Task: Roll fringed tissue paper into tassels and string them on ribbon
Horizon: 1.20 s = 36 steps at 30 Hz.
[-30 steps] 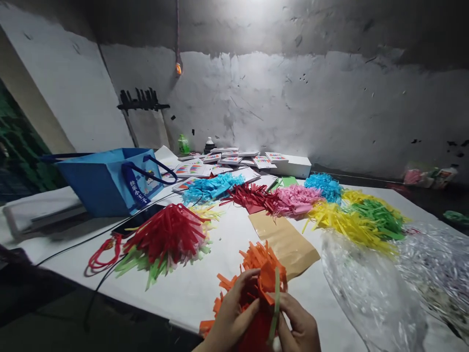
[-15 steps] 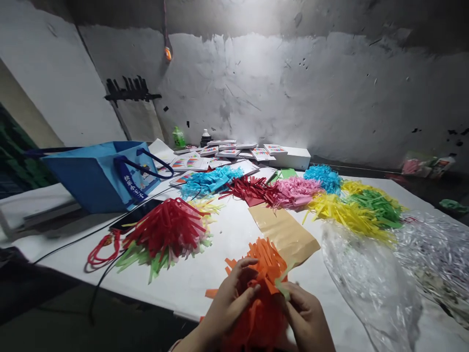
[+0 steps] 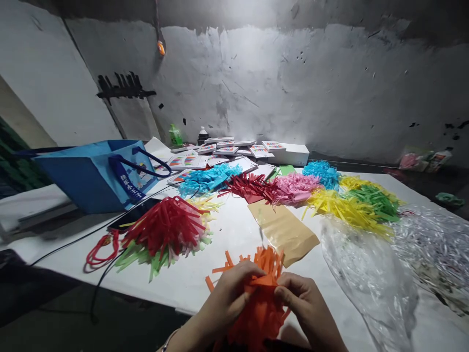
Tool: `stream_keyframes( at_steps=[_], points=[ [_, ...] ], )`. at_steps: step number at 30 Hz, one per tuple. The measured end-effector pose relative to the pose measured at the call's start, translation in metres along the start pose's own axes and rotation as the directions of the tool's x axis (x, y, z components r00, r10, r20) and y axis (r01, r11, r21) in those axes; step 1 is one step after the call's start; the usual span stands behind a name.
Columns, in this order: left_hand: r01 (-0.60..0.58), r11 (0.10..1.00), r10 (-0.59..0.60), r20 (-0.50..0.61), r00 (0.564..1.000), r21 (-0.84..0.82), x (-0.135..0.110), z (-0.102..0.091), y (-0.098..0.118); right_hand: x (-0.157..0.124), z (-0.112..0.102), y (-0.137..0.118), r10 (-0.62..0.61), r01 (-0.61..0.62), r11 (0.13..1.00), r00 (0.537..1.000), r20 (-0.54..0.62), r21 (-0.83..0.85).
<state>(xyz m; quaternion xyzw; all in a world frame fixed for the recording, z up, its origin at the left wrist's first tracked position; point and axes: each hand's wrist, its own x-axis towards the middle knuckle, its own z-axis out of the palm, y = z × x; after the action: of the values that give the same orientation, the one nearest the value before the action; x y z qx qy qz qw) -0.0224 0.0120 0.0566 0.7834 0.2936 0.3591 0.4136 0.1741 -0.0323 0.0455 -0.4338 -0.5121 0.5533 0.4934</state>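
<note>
An orange fringed paper tassel point(image 3: 256, 318) lies at the table's front edge, its cut strips fanning out above and below my fingers. My left hand point(image 3: 236, 291) is closed round the tassel's folded middle from the left. From the right, my right hand point(image 3: 302, 296) pinches the same folded band between thumb and fingers. Just beyond the strips is a small blurred pale sliver point(image 3: 261, 234), over the edge of a brown paper envelope point(image 3: 284, 230). Left of my hands rests a pile of red fringed paper point(image 3: 170, 222) over pink and light green fringes.
Blue, dark red, pink, yellow and green fringe bundles point(image 3: 348, 210) line the table's far side. A blue gift bag point(image 3: 80, 181) stands at left, with a black cable point(image 3: 76, 239) in front. Clear plastic bags point(image 3: 370, 283) lie at right. Flat printed boxes point(image 3: 186, 161) are stacked behind.
The pale green strip has left my right hand, which now pinches the orange paper. My left hand has closed more over the fold. The view has shifted slightly.
</note>
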Motion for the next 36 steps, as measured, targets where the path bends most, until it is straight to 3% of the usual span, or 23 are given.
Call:
stream_keyframes(
  at_steps=[2, 4, 10, 13, 20, 22, 24, 26, 28, 30, 32, 36],
  points=[
    [0.036, 0.999, -0.036, 0.023, 0.999, -0.003, 0.003, -0.007, 0.001, -0.002, -0.006, -0.004, -0.037, 0.043, 0.996, 0.996, 0.077, -0.075],
    [0.062, 0.998, -0.06, 0.061, 0.996, -0.022, 0.004, -0.011, 0.003, -0.004, -0.009, -0.007, -0.069, 0.079, 0.987, 0.995, 0.076, -0.138],
    [0.167, 0.984, -0.162, 0.08, 0.984, -0.06, 0.005, -0.007, 0.004, -0.004, -0.002, -0.006, -0.072, 0.063, 0.995, 0.991, -0.117, -0.081],
    [0.18, 0.983, -0.177, 0.075, 0.981, -0.036, 0.005, -0.005, 0.005, -0.002, 0.0, -0.004, -0.071, 0.063, 0.996, 0.987, -0.143, -0.064],
    [0.16, 0.986, -0.158, 0.049, 0.986, -0.042, 0.004, -0.005, 0.002, -0.005, -0.003, -0.005, 0.006, -0.01, 0.994, 0.999, 0.038, 0.109],
    [0.07, 0.996, -0.069, -0.032, 0.997, 0.049, 0.004, -0.003, -0.004, -0.005, -0.003, -0.004, 0.02, -0.031, 0.991, 0.997, 0.077, 0.134],
    [-0.1, 0.965, 0.14, -0.155, 0.978, 0.242, 0.006, -0.001, -0.009, -0.004, -0.002, -0.003, 0.025, -0.033, 0.991, 0.998, 0.064, 0.126],
    [-0.273, 0.839, 0.398, -0.19, 0.897, 0.471, 0.009, -0.001, -0.013, -0.004, -0.001, -0.003, 0.025, -0.028, 0.996, 0.999, 0.035, 0.089],
    [-0.415, 0.67, 0.583, -0.092, 0.807, 0.615, 0.014, -0.002, -0.012, -0.004, 0.001, -0.002, 0.033, -0.034, 0.997, 0.999, 0.025, 0.073],
    [-0.521, 0.562, 0.661, 0.03, 0.75, 0.643, 0.019, -0.006, -0.008, -0.004, 0.003, 0.0, 0.039, -0.043, 0.995, 0.998, 0.044, 0.09],
    [-0.579, 0.523, 0.689, 0.089, 0.719, 0.626, 0.021, -0.01, -0.001, -0.003, 0.005, 0.004, 0.045, -0.05, 0.99, 0.998, 0.046, 0.134],
    [-0.61, 0.54, 0.673, 0.138, 0.727, 0.579, 0.015, -0.018, 0.01, 0.001, 0.0, 0.013, 0.088, -0.048, 0.955, 0.988, -0.126, 0.293]
  ],
)
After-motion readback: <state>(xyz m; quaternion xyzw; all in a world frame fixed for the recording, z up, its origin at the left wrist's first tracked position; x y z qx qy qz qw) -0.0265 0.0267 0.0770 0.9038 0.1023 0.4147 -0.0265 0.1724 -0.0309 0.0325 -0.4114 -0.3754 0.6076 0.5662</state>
